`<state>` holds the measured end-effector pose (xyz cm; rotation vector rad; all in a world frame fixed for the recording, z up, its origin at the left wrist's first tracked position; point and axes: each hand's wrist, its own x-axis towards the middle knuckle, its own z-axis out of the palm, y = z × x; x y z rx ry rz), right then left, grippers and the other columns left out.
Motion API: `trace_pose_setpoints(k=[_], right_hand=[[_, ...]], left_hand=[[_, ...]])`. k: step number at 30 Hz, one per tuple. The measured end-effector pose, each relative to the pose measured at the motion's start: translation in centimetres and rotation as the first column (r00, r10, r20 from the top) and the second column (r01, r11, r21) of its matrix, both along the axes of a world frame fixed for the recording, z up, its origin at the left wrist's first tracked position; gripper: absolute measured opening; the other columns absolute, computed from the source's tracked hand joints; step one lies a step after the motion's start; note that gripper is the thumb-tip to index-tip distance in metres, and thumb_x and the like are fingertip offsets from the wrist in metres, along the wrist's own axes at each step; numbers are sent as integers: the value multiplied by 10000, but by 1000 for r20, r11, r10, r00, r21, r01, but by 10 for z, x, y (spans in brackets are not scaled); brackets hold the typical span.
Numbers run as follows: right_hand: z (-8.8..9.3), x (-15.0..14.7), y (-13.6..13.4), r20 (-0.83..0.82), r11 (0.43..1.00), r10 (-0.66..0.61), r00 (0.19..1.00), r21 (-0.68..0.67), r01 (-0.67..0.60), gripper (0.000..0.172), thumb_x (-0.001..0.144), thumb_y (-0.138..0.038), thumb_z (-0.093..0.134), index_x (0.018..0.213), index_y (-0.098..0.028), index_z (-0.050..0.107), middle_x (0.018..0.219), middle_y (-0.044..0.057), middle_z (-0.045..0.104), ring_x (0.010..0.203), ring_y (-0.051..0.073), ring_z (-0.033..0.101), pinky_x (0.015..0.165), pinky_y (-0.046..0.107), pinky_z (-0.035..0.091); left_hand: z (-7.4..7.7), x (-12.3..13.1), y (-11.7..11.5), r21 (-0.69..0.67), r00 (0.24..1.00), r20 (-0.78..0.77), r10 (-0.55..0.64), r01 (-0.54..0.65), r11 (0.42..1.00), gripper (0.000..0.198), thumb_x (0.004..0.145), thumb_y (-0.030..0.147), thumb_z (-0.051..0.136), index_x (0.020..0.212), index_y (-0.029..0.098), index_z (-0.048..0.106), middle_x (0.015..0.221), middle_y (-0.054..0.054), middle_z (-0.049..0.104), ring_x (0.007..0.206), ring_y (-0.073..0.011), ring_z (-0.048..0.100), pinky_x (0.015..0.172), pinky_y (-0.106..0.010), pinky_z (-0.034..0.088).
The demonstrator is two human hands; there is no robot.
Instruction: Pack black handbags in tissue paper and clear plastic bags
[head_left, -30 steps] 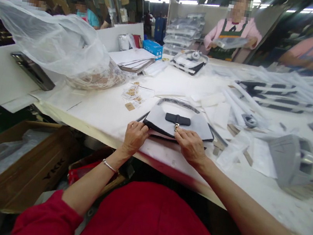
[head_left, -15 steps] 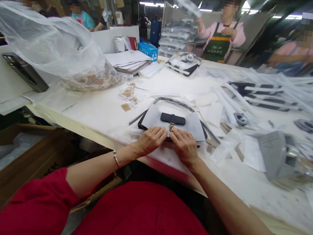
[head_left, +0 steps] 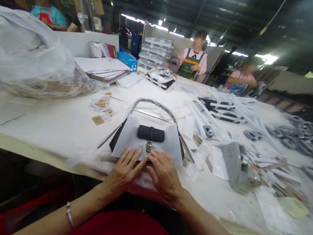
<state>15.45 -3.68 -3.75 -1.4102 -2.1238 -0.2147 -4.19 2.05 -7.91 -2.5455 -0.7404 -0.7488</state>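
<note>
A black handbag [head_left: 115, 137] lies on the table before me, its handle [head_left: 155, 103] arching away from me. White paper [head_left: 132, 139] covers most of its front. A dark flap strap [head_left: 151, 133] with a gold clasp [head_left: 149, 146] shows in the middle, above the paper. My left hand [head_left: 125, 169] lies on the bag's near edge, fingers stretched out and spread. Beside it, my right hand [head_left: 165, 176] rests with extended fingers on the same edge, just below the clasp. Neither hand grips anything; the bag's near edge is partly hidden under them.
A tape dispenser [head_left: 233, 166] stands to the right, amid paper scraps. Small tan tags [head_left: 99, 120] lie left of the bag. A large clear plastic bag [head_left: 36, 52] bulges at the left. Wrapped handbags [head_left: 222, 109] lie farther back. Co-workers [head_left: 192, 62] are across the table.
My view has tilted up and shifted right. The handbag's front now shows more fully, its handle standing out farther. My left hand's fingers have spread, and both hands sit lower on the bag.
</note>
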Motion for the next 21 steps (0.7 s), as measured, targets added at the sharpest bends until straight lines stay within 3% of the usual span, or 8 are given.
trace_pose_setpoints(k=[3,5,8,11,13,15,18,21], right_hand=[[36,26,16,-247,999,-33,969,-11,32,205,977,-289,519,991,-225,713,966,36,765,907,181,708,858,296,543],[57,57,36,-370,973,-222,902,-25,229,243,967,-363,528,952,-216,721,938,38,765,870,190,708,831,293,539],[72,112,75,-352,797,-602,717,-207,567,327,951,-427,507,1066,-187,698,1056,78,745,991,229,686,929,342,495],[61,155,110,-177,602,-790,587,-405,689,513,892,-419,578,1283,-86,579,1223,203,670,1156,318,620,1018,442,430],[46,171,126,-113,524,-835,539,-464,714,697,835,-431,649,1350,10,488,1261,309,611,1200,401,580,1013,517,415],[32,179,136,-64,461,-863,501,-508,728,815,768,-439,720,1369,38,447,1269,351,583,1207,437,565,996,538,424],[18,187,144,-32,418,-879,476,-536,734,895,690,-402,785,1394,14,420,1276,331,586,1213,424,567,987,503,450],[13,194,148,-56,433,-876,480,-530,729,904,684,-400,780,1395,18,412,1197,296,641,1152,397,613,939,475,492]], left_hand=[[2,3,5,-13,1000,26,-13,14,1000,537,928,245,576,1452,207,467,1455,-184,500,1342,-356,476,1107,-531,410],[4,5,11,-12,999,32,-19,20,1000,514,925,209,567,1434,207,493,1427,-185,529,1310,-354,510,1097,-535,418],[3,7,16,-28,999,42,-16,17,999,491,933,203,554,1422,216,508,1413,-176,545,1299,-341,521,1104,-534,409],[0,6,15,-42,998,62,-12,15,999,498,943,220,540,1438,222,486,1428,-169,532,1324,-341,495,1115,-535,398],[-2,6,13,-51,998,61,-14,17,999,504,947,207,518,1449,215,470,1434,-170,525,1335,-343,482,1123,-541,386],[-2,5,12,-62,998,54,-11,14,998,501,951,181,487,1450,211,465,1431,-169,527,1338,-333,480,1132,-541,375],[1,6,12,-79,998,58,-6,10,997,499,952,169,466,1449,215,462,1426,-164,533,1339,-315,481,1137,-534,373],[1,6,12,-78,998,70,-3,9,997,497,951,179,469,1447,216,464,1424,-160,535,1339,-314,480,1133,-531,380]])
